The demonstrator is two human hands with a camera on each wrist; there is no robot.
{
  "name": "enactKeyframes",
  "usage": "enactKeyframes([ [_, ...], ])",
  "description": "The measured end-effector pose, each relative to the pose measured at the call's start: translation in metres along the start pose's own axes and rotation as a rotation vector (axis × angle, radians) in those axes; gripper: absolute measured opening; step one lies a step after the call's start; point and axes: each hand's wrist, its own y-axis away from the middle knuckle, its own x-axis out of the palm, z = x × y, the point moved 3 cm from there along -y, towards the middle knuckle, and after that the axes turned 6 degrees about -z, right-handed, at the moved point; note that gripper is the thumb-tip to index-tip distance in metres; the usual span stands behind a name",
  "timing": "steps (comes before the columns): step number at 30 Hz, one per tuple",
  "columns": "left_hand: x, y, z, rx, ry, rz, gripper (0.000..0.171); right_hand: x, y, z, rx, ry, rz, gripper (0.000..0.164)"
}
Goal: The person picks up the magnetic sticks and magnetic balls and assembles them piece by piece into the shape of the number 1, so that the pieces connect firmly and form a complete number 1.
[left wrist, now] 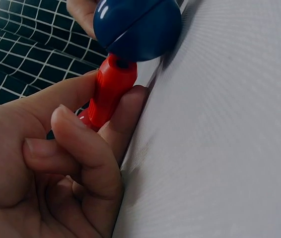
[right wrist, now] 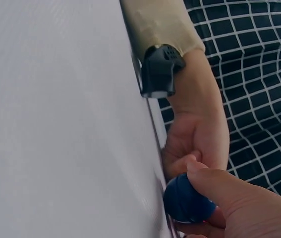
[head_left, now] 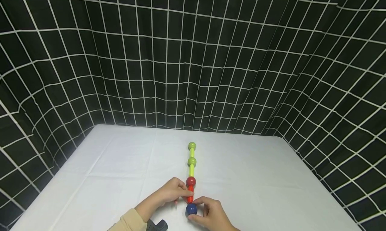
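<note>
A chain of balls and rods runs away from me along the middle of the table. My left hand [head_left: 172, 191] pinches the red rod [left wrist: 111, 89] between thumb and finger. At the near end is a glossy blue ball [head_left: 191, 209], which my right hand [head_left: 213, 213] grips between thumb and fingers. The ball sits against the rod's near end; whether it is fully joined I cannot tell. Beyond lie a red ball [head_left: 191, 181], a yellow-green rod [head_left: 191, 170], a green ball [head_left: 192, 161], another yellow-green rod [head_left: 192, 153] and a far green ball [head_left: 192, 146].
A white cloth covers the table [head_left: 126, 164]. Dark curtains [head_left: 181, 73] with a white grid stand behind it and at both sides. A dark wrist device [right wrist: 159, 72] sits on the left forearm, beside a beige sleeve [right wrist: 163, 22].
</note>
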Motion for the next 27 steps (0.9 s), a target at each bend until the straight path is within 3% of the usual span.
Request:
enactKeyframes([
  [12, 0.0012, -0.0008, -0.001, 0.001, -0.004, -0.005, 0.024, 0.0036, -0.0039, 0.0028, 0.055, 0.06, -0.017, 0.036],
  [19, 0.0007, -0.0011, -0.0002, 0.002, -0.003, -0.007, 0.024, 0.0039, -0.0054, 0.0022, 0.039, 0.058, -0.027, 0.035],
  [27, -0.0004, 0.0001, 0.0, 0.006, -0.005, -0.013, 0.025, 0.0045, -0.0063, 0.0019, 0.076, 0.044, -0.013, 0.035],
])
